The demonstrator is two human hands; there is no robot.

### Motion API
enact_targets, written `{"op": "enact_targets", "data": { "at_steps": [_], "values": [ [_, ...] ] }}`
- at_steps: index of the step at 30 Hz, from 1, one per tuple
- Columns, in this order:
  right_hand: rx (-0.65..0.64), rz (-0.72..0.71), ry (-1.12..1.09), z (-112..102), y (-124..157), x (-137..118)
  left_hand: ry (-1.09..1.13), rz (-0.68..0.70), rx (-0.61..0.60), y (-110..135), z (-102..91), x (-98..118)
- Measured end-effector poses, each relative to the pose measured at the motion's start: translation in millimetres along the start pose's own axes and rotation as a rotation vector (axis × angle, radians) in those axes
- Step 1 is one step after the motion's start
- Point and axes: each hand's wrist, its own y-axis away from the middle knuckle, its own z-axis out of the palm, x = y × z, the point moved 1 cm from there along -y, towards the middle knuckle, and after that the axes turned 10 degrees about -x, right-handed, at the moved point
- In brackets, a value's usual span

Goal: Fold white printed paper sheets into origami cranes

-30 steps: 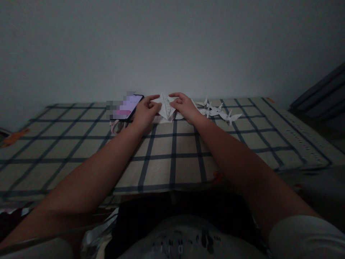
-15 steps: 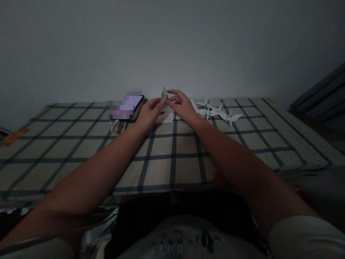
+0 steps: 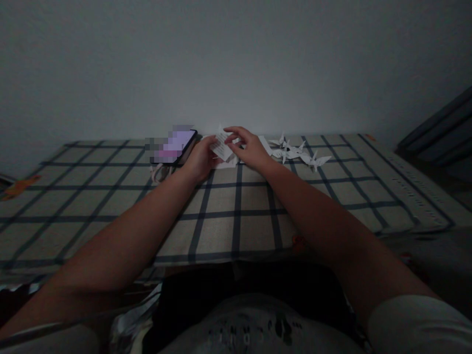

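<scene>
A small folded piece of printed paper (image 3: 221, 147) is held up over the table, its lined text facing me and its corner pointing up. My left hand (image 3: 201, 158) grips it by the left edge, with the fingers partly behind it. At its right edge is my right hand (image 3: 252, 149), thumb and a finger pinching the sheet while the index finger curves over above. Beneath the hands lie more white paper sheets (image 3: 224, 165), partly covered. To the right of my right hand sit several folded paper cranes (image 3: 291, 151) in a cluster.
A phone (image 3: 180, 145) with a lit screen, partly blurred out, leans left of my left hand, a pale strap (image 3: 159, 173) beside it. The checked tablecloth (image 3: 254, 221) covers the table, which meets a plain wall (image 3: 236, 64) at the back.
The folded paper has turned from a narrow upright point to a broader face showing text. My left hand has rolled and lowered slightly; the right fingers have shifted along the paper.
</scene>
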Motion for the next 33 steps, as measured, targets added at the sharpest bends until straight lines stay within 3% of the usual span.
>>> {"op": "enact_targets", "data": {
  "at_steps": [10,16,24,33],
  "values": [
    [-0.039,-0.035,0.079,-2.2,1.9,-1.2,-0.036,0.101,0.023,-1.9,-5.0,1.1],
    [-0.097,-0.08,0.169,-1.0,-1.9,6.2,0.018,-0.006,0.058,-1.4,-4.7,2.0],
    [-0.083,-0.025,0.117,-1.6,0.6,7.2,0.009,0.0,0.036,3.5,0.3,3.8],
    [-0.066,-0.048,0.149,-2.2,-0.6,14.7,0.164,-0.029,-0.001,1.5,2.1,7.2]
  ]
}}
